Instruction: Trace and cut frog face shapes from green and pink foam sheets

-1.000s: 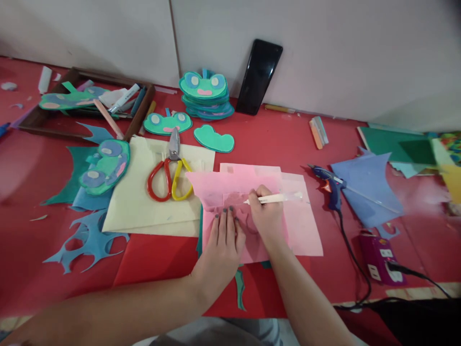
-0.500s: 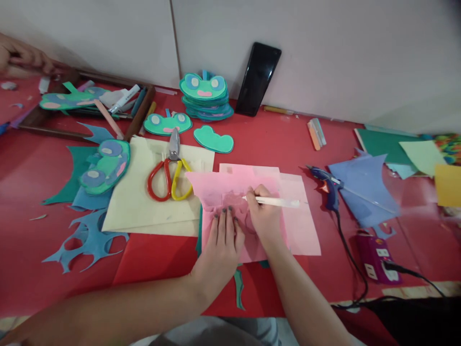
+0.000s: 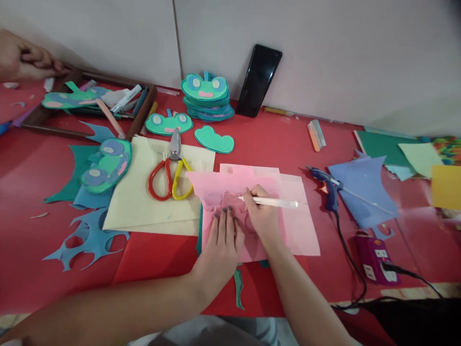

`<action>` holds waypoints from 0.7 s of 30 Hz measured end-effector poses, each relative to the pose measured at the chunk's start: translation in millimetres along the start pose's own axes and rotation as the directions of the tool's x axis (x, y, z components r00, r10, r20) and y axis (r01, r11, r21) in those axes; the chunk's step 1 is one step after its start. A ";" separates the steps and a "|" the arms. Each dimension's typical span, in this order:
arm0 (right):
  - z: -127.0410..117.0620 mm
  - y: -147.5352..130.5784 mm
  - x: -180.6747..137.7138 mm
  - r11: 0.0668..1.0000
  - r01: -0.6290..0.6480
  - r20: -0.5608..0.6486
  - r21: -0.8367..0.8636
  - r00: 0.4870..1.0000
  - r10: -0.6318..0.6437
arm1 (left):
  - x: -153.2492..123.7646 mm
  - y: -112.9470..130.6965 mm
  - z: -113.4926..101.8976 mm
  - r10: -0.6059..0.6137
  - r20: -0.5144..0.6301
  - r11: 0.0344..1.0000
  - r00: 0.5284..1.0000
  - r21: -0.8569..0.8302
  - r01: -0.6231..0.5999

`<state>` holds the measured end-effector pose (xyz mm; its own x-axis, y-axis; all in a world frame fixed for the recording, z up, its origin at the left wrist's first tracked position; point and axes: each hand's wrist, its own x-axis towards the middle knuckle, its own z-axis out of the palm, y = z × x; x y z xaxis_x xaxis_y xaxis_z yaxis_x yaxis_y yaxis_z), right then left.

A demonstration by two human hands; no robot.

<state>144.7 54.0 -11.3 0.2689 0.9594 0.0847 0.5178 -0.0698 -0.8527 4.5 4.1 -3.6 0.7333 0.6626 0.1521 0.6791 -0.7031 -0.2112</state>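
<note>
Flat on a pink felt sheet (image 3: 252, 247) lies my left hand (image 3: 225, 240), its fingers stretched out. My right hand (image 3: 262, 216) grips a white pen (image 3: 277, 202), whose tip touches the upper middle of the pink sheet. Faint outlines show on the sheet near the tip. A paler pink sheet (image 3: 302, 230) sticks out underneath at the right. Left of my hands, scissors (image 3: 175, 166) with one red and one yellow handle rest on cream felt sheets (image 3: 144, 206). A green cloud-shaped felt piece (image 3: 214, 140) lies above the pink sheet.
Behind are stacked green frog faces (image 3: 205, 96) and a phone (image 3: 258, 79) leaning on the wall. A glue gun (image 3: 327, 185) and a purple power strip (image 3: 376, 259) stand right. Left are a wooden tray (image 3: 54, 127), blue scraps (image 3: 86, 238) and another person's hand (image 3: 29, 57).
The pen tip has shifted slightly left along the pink sheet with my right hand. At the far left, the other person's hand has moved. My left hand stays put.
</note>
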 end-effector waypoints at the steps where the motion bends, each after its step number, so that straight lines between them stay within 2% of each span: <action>1: -0.2 -0.5 -0.2 1.000 -0.004 0.012 0.010 1.000 0.004 | 0.0 0.1 0.0 -0.001 0.000 1.000 1.000 0.000 0.001; 15: 1.8 0.2 0.2 0.996 -0.023 0.080 0.082 0.997 0.016 | 0.4 0.2 0.6 -0.008 -0.004 0.999 1.000 -0.038 0.008; 21: 0.7 -6.2 -0.7 0.978 -0.085 0.025 0.189 0.996 0.082 | 0.3 0.7 -1.0 -0.003 0.008 1.000 1.000 -0.023 0.004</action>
<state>140.7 54.0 -6.5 0.2901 0.9570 0.0019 0.3297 -0.0981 -0.9390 5.2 3.6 -2.7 0.7307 0.6671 0.1450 0.6823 -0.7064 -0.1883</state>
